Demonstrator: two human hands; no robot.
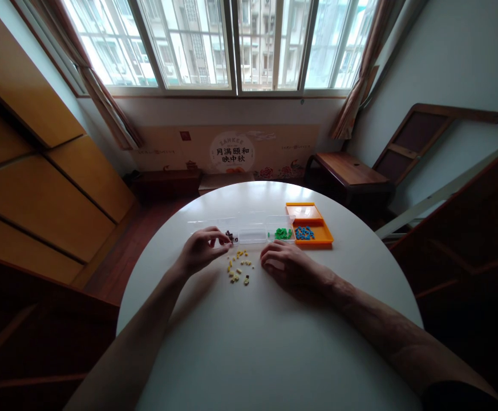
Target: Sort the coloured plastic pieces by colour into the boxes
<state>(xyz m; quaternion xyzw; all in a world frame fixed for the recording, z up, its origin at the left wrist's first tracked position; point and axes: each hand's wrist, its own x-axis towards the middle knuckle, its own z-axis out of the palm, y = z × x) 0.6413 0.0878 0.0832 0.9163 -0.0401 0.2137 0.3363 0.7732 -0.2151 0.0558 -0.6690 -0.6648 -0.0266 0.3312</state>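
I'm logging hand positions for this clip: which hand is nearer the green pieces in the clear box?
Right. The right hand rests on the table just in front of the green pieces. The left hand is farther off to the left, fingertips by the dark pieces.

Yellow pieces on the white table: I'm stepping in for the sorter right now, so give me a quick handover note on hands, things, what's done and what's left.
Left hand: fingertips pinched at the dark pieces, beside the clear tray; whether it holds one, I cannot tell.
Right hand: flat on the white table, holding nothing.
Done: green pieces sit in a clear compartment, blue pieces in the orange tray.
Left: yellow pieces lie loose between the hands.
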